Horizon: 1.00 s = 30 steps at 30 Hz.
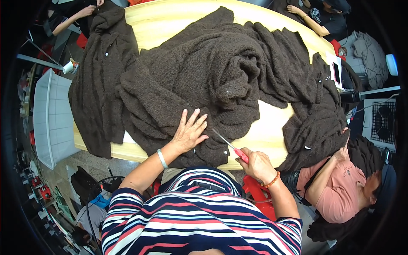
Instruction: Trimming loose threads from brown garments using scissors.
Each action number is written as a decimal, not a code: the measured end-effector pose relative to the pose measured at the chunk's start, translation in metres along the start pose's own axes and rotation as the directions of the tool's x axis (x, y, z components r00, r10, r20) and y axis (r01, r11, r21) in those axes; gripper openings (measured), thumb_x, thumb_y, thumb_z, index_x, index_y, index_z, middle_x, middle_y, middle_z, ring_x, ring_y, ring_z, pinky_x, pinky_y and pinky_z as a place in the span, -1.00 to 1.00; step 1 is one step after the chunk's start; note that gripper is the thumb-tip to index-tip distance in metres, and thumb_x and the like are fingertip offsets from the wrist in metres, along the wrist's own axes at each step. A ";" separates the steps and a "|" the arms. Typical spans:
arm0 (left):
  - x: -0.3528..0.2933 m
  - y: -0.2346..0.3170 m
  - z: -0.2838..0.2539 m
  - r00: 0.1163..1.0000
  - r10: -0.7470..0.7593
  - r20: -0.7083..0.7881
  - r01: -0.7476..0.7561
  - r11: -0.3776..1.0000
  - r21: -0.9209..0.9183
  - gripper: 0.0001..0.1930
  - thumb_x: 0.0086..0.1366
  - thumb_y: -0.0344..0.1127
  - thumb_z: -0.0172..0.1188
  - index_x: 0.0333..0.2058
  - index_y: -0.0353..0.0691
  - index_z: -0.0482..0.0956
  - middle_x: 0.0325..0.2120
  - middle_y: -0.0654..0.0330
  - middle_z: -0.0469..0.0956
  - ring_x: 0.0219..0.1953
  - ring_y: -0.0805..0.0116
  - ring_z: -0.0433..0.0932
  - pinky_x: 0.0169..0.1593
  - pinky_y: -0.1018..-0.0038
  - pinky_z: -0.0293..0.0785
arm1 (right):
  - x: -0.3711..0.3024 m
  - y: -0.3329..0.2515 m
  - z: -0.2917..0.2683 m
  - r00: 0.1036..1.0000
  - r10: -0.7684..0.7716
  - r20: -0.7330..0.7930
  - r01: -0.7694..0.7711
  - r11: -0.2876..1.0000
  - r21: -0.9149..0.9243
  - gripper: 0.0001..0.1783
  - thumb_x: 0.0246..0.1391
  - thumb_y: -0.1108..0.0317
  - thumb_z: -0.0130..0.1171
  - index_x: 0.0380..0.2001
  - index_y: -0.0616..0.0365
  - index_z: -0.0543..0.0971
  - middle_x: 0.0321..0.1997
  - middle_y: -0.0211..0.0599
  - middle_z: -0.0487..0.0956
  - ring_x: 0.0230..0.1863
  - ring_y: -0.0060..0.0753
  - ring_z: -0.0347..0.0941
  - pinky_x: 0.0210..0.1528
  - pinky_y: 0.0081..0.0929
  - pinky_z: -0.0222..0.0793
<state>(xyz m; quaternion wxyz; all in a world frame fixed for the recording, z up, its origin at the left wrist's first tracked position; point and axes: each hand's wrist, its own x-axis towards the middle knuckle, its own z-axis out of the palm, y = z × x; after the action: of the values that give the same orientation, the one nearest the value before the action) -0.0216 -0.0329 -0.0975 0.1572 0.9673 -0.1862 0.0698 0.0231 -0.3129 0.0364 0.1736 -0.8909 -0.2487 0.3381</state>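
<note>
A dark brown knitted garment [170, 80] lies bunched over the table in front of me. My left hand [187, 134] rests flat on its near part, fingers spread, with nothing held. In my right hand [258, 164] is a thin metal-shafted tool with a red handle [241, 154], gripped by the handle. Its shaft points up and left, with the tip at the knit a little right of my left fingers. Whether the tip goes into the fabric I cannot tell. Small pale buttons or tags dot the garment's near edge.
The pale wooden table [272, 127] shows between the knits. A white plastic bin [51, 119] stands off its left end. At the right a person in a pink shirt [335, 191] handles brown knitwear [316, 131]. Other people's hands work at both far corners. A phone [336, 72] lies at the right edge.
</note>
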 end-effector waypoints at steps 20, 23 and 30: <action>0.035 0.002 -0.061 0.988 -0.097 -0.120 0.104 0.993 0.059 -0.60 0.13 -0.23 0.34 -0.06 -0.21 0.55 -0.13 0.11 0.49 -0.08 0.14 0.44 -0.08 0.24 0.33 | -0.005 0.010 0.016 0.989 -0.049 -0.143 0.076 0.978 0.193 -0.74 0.07 0.35 0.22 -0.14 0.09 0.53 -0.35 -0.02 0.63 -0.31 0.09 0.59 -0.23 -0.11 0.49; 0.032 -0.021 -0.075 0.942 -0.336 0.031 0.324 0.927 0.186 -0.46 0.06 -0.26 0.38 0.06 -0.21 0.51 -0.05 0.10 0.48 0.01 0.14 0.39 -0.01 0.24 0.29 | 0.000 0.002 0.010 0.991 -0.069 -0.112 0.089 0.980 0.179 -0.70 0.04 0.37 0.23 -0.12 0.09 0.52 -0.34 -0.03 0.63 -0.30 0.08 0.59 -0.23 -0.13 0.50; 0.005 -0.023 -0.097 0.947 -0.305 0.101 0.295 0.950 0.105 -0.56 0.04 -0.35 0.39 -0.06 -0.22 0.57 -0.23 0.14 0.48 -0.07 0.13 0.42 -0.07 0.30 0.35 | 0.013 -0.006 0.013 0.989 -0.147 -0.035 0.149 0.986 0.076 -0.75 0.08 0.30 0.21 -0.16 0.05 0.51 -0.39 -0.05 0.62 -0.33 0.06 0.58 -0.25 -0.12 0.47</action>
<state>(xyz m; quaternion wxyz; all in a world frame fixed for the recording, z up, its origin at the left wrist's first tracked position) -0.0150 0.0179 -0.0118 0.1119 0.9928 -0.0424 -0.0029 0.0209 -0.2986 0.0235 0.2365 -0.8674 -0.2980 0.3208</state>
